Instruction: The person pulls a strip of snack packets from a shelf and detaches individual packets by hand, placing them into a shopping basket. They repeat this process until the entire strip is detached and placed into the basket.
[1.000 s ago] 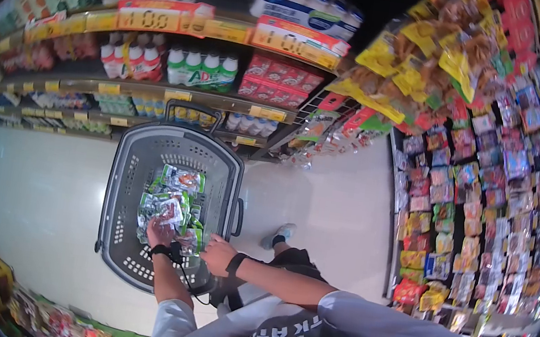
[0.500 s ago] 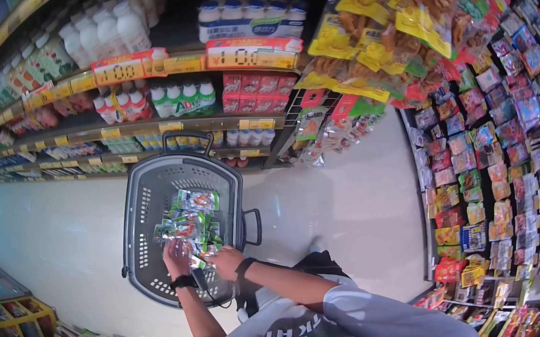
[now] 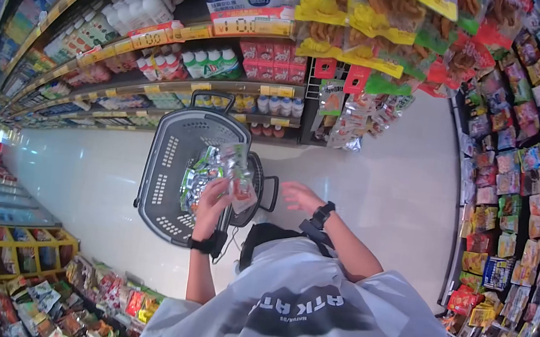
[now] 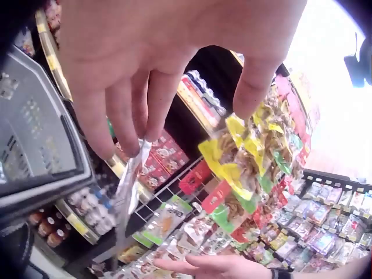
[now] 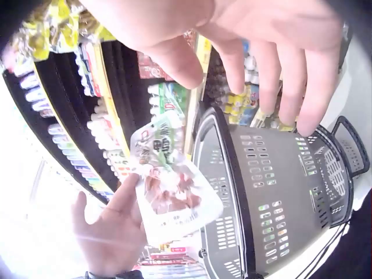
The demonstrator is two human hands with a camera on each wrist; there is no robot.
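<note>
Closest to us, our left hand pinches a clear snack packet by its lower edge. Fingers and thumb are clamped on it, and it is held up over the right side of the grey shopping basket. Near it, our right hand hovers with fingers spread and slack, holding nothing. Below, more green packets lie in the basket, which stands on the pale floor. Beyond rise drink shelves and hanging snack bags.
</note>
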